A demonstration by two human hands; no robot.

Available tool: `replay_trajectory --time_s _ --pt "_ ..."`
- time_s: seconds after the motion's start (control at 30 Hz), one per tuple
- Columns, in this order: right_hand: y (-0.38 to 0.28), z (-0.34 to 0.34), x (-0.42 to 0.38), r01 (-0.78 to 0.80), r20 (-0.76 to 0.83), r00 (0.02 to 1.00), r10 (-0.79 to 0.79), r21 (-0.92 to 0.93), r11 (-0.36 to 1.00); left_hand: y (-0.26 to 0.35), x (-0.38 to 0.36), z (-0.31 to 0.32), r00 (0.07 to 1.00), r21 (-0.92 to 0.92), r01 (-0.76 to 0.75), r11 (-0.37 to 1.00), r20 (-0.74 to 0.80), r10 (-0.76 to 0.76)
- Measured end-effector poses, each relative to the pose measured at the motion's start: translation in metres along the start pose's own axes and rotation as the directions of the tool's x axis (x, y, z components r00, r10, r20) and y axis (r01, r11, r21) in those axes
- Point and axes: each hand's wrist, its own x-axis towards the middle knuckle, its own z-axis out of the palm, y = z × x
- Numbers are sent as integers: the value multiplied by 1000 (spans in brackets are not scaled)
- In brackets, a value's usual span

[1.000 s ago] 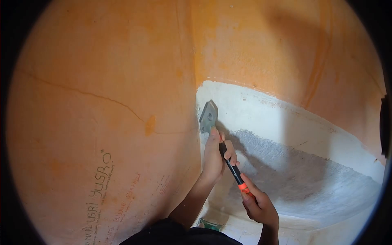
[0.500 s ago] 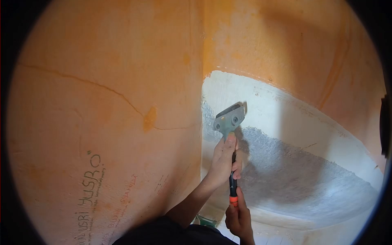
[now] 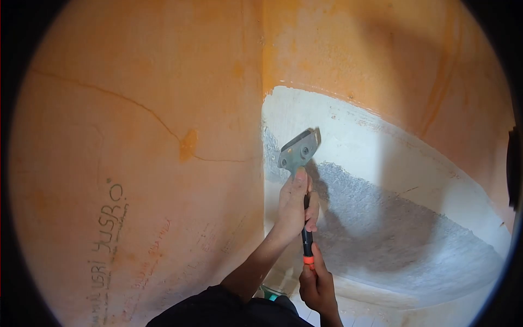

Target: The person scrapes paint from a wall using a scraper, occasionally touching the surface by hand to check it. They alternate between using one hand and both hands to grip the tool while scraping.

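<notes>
Gripping the scraper [image 3: 308,229]: in the left grip [image 3: 297,199], closed around the black handle [image 3: 308,240] just below the metal head [image 3: 297,154], with the thumb [image 3: 299,177] laid toward the head; in the right grip [image 3: 317,283], closed lower and nearer on the same handle, around its end by the orange-red collar [image 3: 309,260], with one finger [image 3: 319,259] along the shaft. Held in front of the white band [image 3: 348,128] on the right wall [image 3: 348,49], close to the corner [image 3: 263,65], with the head slanted from near left to far right. Impossible to tell whether pressed against the wall. Bordered on the left by a small grey patch [image 3: 271,150] beside the corner, and on the near right by a wide rough grey area [image 3: 376,218] partly in shadow. Flanked farther left by an orange wall [image 3: 109,141], crossed by a long crack [image 3: 125,97] and marked nearer with dark handwriting [image 3: 107,234] and fainter red lettering [image 3: 152,256]. Edged at the near side by dark clothing [image 3: 218,310] and by part of a green object [image 3: 271,294], too hidden to name.
</notes>
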Motion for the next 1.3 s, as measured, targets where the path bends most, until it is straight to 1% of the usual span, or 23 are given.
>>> replay_trajectory --time_s 0.07,0.1,0.13,0.2,0.33,0.4,0.47,0.53,0.57,0.67,0.7,0.77,0.87,0.9,0.97,1.0,1.07,1.1,1.13,1.17,1.2,1.27,1.3 --pt "-9 -9 -1 -112 36 993 111 26 993 -1 2 8 999 5 -13 1000 -38 14" --pt "-11 -13 2 -83 19 996 83 -21 996 -3 2 11 998 -29 -18 999 -55 17" --pt "-12 -15 3 -91 30 995 91 -12 996 -4 1 12 997 -59 -17 998 -75 13" --pt "-9 -24 10 -29 41 999 33 -83 996 -6 3 14 995 -41 -49 998 -93 45" --pt "-13 -25 22 25 51 999 -17 -164 986 -3 5 17 991 -64 -46 997 -127 37" --pt "-16 -30 15 8 71 997 2 -144 990 -1 5 19 990 -109 -54 993 -139 38" --pt "-17 -30 8 1 36 999 4 -128 992 -3 3 19 991 -95 -47 994 -128 35" --pt "-23 -28 13 -18 53 998 25 -126 992 -1 6 15 997 -115 -54 992 -61 47" --pt "-25 -27 15 -41 59 997 48 -121 992 1 7 16 995 -100 -49 994 -87 40" --pt "-14 -26 7 15 68 998 -8 -105 994 -2 3 16 996 -98 -19 995 -86 11" --pt "-17 -23 7 7 66 998 0 -105 994 -1 2 14 996 -101 -12 995 -87 3" --pt "-23 -21 14 -20 73 997 29 -121 992 1 8 11 997 -156 -63 986 -54 55" --pt "-18 -20 8 9 60 998 0 -139 990 0 3 9 997 -124 -28 992 -73 20" --pt "-21 -18 7 3 55 998 4 -137 991 -3 3 10 998 -164 -14 986 -70 3" --pt "-26 -17 11 -84 54 995 88 -68 994 6 7 9 998 -159 -42 986 -57 33" --pt "-27 -16 13 -85 51 995 89 -70 994 9 8 8 997 -156 -66 985 -60 57" --pt "-27 -10 17 29 25 999 -25 -201 979 5 6 3 996 -146 -86 986 -37 82" --pt "-23 -7 19 39 24 999 -35 -200 979 0 2 3 999 -144 -29 989 -24 26" --pt "-18 -4 18 123 -60 989 -137 -194 973 -3 1 2 999 -142 31 989 -13 -33" --pt "-15 -1 15 198 -144 963 -228 -196 960 -6 3 1 1000 -147 -4 989 3 4" --pt "-19 -3 16 189 -151 964 -220 -195 962 -3 4 2 1000 -147 7 989 6 -7" --pt "-31 -12 17 44 -10 999 -46 -162 986 6 8 5 999 -164 -31 986 -25 28" --pt "-33 -9 15 36 -43 998 -44 -174 984 3 5 5 999 -166 -31 986 -29 27"
